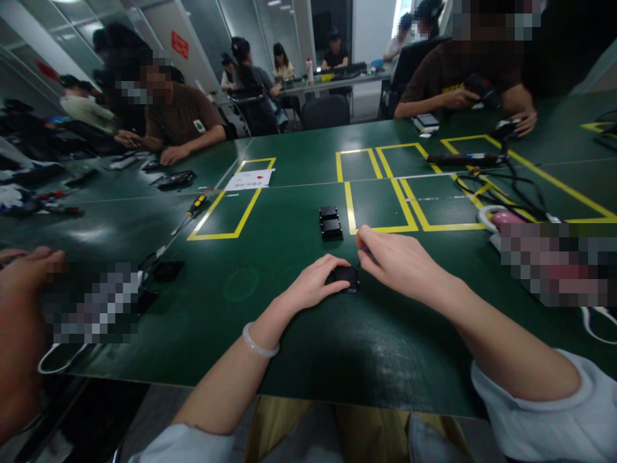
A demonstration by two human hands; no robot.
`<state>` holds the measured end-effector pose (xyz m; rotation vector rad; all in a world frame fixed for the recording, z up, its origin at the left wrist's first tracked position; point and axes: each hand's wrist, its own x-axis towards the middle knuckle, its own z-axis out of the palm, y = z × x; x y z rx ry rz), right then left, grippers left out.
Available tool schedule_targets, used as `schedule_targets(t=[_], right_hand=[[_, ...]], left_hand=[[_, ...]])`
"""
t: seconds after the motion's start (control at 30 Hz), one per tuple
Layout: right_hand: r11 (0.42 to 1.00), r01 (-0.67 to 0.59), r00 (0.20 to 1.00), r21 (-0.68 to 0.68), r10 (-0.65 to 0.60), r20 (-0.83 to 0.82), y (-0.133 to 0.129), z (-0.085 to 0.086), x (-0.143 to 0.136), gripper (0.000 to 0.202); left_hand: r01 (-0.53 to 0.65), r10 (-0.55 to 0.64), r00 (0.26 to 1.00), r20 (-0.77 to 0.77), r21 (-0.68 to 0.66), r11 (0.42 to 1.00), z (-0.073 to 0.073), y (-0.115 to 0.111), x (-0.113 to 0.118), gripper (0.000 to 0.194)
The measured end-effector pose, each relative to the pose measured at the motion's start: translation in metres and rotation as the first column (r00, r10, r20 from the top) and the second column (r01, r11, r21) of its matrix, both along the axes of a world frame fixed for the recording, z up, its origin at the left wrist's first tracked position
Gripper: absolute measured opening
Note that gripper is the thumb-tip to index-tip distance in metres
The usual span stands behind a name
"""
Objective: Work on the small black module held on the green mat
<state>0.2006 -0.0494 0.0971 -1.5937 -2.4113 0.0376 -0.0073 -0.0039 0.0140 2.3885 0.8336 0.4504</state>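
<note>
Lettering on the white card [249, 179] is showing too small for me to read, and the red sign [180, 44] at the back and the yellow print [453, 87] on one brown shirt are coming through just as blurred. One black block [347, 279] is sitting on the green table [289, 347] in front of me; my left hand [319, 281] is clamping it between thumb and fingers. My right hand [393, 258] is pinching a small dark piece [365, 249], too tiny to name, right beside the block. Just beyond, two black blocks [330, 223] are lying end to end. Black cables [513, 186] are tangling across the right side, one yellow-and-black screwdriver [196, 206] is lying left, and two people in brown shirts are sitting opposite. Another person's hand [29, 273] is reaching in at far left.
</note>
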Motion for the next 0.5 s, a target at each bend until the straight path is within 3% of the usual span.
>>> schedule_targets(t=[0.13,0.5], right_hand=[[1.0,0.026,0.998,-0.004,-0.026,0.059,0.0037,-0.0032,0.0,0.021],[1.0,-0.001,1.0,-0.006,0.001,0.012,0.0008,-0.0019,0.0004,0.015]], left_hand=[[-0.004,0.004,1.0,-0.007,-0.008,1.0,0.0002,0.0,0.0006,0.033],[-0.003,0.003,1.0,0.005,0.006,1.0,-0.0033,0.0012,0.0,0.034]])
